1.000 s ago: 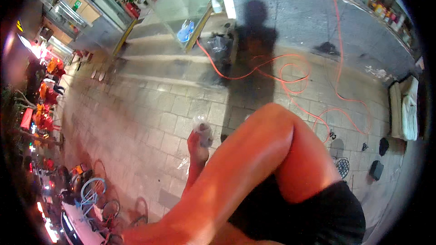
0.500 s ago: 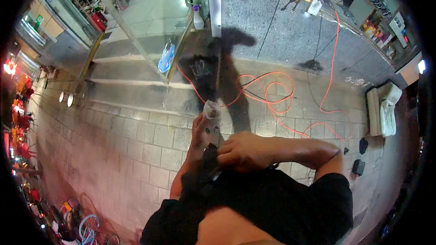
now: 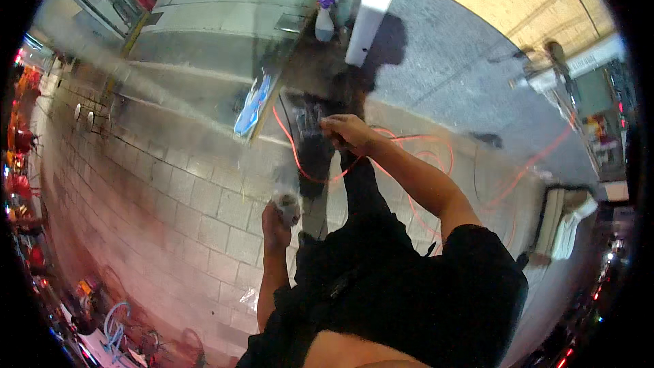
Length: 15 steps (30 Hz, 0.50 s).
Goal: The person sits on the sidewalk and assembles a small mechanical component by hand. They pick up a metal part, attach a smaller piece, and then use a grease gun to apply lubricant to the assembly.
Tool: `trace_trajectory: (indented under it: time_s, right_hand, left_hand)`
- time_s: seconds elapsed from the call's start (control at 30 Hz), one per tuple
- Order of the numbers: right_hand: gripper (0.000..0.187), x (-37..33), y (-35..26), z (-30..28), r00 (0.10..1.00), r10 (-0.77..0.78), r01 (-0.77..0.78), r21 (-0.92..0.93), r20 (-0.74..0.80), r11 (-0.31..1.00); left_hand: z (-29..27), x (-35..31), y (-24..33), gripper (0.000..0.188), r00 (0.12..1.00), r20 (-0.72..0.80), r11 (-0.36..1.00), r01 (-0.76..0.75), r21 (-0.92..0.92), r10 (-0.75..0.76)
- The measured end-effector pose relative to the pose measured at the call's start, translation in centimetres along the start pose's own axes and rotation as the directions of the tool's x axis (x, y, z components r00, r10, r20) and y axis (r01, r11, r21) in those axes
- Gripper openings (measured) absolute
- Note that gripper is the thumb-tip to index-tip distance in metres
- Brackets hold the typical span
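Note:
My left hand point(image 3: 275, 223) is closed around a translucent plastic bag point(image 3: 287, 199) with dark contents that I cannot make out. It is held low in front of me, over the paving. My right hand point(image 3: 349, 133) reaches forward to the step beside the door, with thumb and fingers pinched together. Whatever is between those fingertips is too small to name. Just beyond them is a dark patch with small clear, shiny pieces point(image 3: 310, 114), blurred at this distance. A blue and white flat sign or packet point(image 3: 253, 103) is left of the right hand.
An orange cable point(image 3: 294, 155) loops over the ground by my legs. On the sill stands a spray bottle point(image 3: 325, 24) with a purple head, near a white door post point(image 3: 373, 13). Steps point(image 3: 184, 88) rise at the left; a cushioned seat point(image 3: 560, 226) stands at the right.
My right hand has left the bag and stretched forward to the step. My left hand has dropped slightly nearer with the bag. The view has tilted and shifted.

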State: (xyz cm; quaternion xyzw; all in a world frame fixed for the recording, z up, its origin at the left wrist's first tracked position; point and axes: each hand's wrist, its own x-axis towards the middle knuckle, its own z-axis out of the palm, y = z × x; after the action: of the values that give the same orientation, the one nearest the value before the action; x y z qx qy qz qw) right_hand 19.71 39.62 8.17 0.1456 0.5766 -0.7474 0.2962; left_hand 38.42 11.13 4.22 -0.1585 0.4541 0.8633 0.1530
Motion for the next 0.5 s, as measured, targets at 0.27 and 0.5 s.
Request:
trace_trajectory:
  time_s: [0.27,0.5]
  right_hand:
    - [0.025,33.5,-3.0,-15.0,0.933,-0.077,0.091,0.022,-0.350,0.996]
    - [0.021,48.5,-6.6,-21.2,0.815,0.213,0.067,0.454,-0.538,0.889]
  left_hand:
    - [6.1,13.9,-4.4,0.040,0.988,-0.108,0.894,0.047,-0.447,-0.107]
    - [14.2,23.6,-8.0,0.050,0.939,-0.321,0.912,-0.020,-0.410,-0.124]
